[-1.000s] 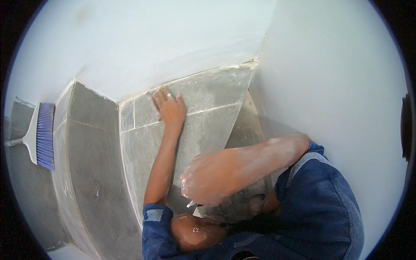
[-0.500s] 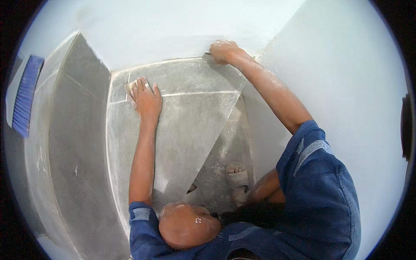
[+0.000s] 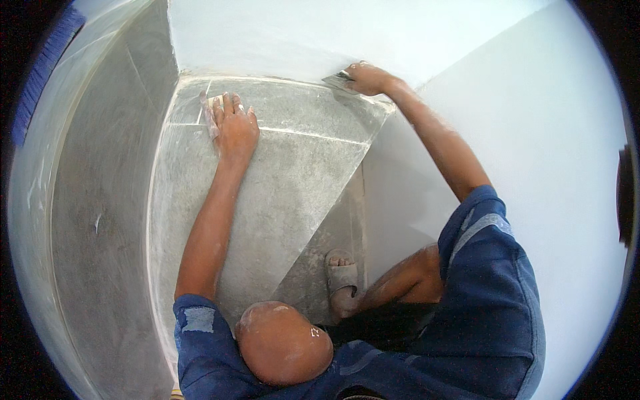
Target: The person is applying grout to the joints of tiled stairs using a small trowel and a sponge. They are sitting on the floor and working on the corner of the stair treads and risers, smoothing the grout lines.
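My right hand (image 3: pixel 369 78) is closed around a scraper (image 3: pixel 339 82). Its flat metal blade lies at the seam where the grey tiled landing (image 3: pixel 267 193) meets the pale wall (image 3: pixel 300 40) behind it. My left hand (image 3: pixel 237 135) leans on the landing near its far left corner, fingers forward and slightly apart. Under and beside those fingers is a pale, dusty flat piece (image 3: pixel 211 115), gripped along the thumb side; its kind is unclear. White dust marks my fingertips and the tile.
Thin white joint lines cross the landing. A grey vertical panel (image 3: pixel 100 213) rises on the left, and a blue-bristled brush (image 3: pixel 47 73) shows at the far left. Another pale wall (image 3: pixel 533 167) stands right. Below the landing's slanted edge, a sandalled foot (image 3: pixel 342 273) rests on lower flooring.
The view has shifted, so the brush sits nearer the rim. My right hand has turned, showing more of the scraper blade. My left hand stays near the same joint line, its flat piece tilted more upright.
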Demonstrator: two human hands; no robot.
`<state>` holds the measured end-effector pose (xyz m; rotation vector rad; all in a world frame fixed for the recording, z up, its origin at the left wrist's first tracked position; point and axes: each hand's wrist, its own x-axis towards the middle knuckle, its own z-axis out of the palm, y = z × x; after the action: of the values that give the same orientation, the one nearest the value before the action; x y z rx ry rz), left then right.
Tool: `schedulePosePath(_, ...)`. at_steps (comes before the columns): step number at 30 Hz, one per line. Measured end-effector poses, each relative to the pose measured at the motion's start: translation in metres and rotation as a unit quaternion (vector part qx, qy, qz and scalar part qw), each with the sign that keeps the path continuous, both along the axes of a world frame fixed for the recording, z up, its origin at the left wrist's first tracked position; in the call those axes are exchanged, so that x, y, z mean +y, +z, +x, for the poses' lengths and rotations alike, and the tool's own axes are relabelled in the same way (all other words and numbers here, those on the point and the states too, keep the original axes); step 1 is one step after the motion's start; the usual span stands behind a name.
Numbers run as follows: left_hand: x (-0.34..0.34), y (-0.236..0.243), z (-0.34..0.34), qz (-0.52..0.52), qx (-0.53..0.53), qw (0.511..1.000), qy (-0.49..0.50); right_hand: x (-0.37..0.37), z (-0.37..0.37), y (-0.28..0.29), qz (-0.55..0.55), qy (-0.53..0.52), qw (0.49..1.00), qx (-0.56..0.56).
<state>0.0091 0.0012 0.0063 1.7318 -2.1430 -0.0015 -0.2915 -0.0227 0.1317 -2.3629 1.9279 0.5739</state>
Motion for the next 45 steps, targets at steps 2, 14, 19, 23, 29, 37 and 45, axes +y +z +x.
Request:
schedulePosePath(2,0.0,0.001,-0.01,0.001,0.013,1.0,-0.013,0.0,-0.003,-0.021,-0.019,-0.036,0.999,0.002)
schedulePosePath(14,0.001,-0.004,0.0,-0.031,-0.009,0.999,-0.008,0.083,0.067,0.004,0.253,-0.012,0.967,-0.026)
schedulePosePath(19,0.004,0.002,-0.002,0.013,-0.033,0.999,0.005,0.064,0.055,0.008,0.286,-0.025,0.954,-0.091)
schedulePosePath(23,0.005,0.011,-0.009,0.023,0.0,1.0,-0.019,0.02,0.025,-0.014,0.012,0.014,0.998,-0.054)
schedulePosePath(29,0.006,0.002,0.002,0.015,-0.033,0.999,-0.005,0.032,0.089,-0.023,0.074,0.009,0.997,0.008)
schedulePosePath(37,0.004,0.006,0.002,0.01,-0.031,0.999,-0.032,0.094,0.09,0.008,0.301,0.009,0.953,-0.04)
schedulePosePath(45,0.007,0.011,0.002,0.029,-0.029,0.999,-0.035,0.079,0.09,-0.008,0.083,0.006,0.997,0.003)
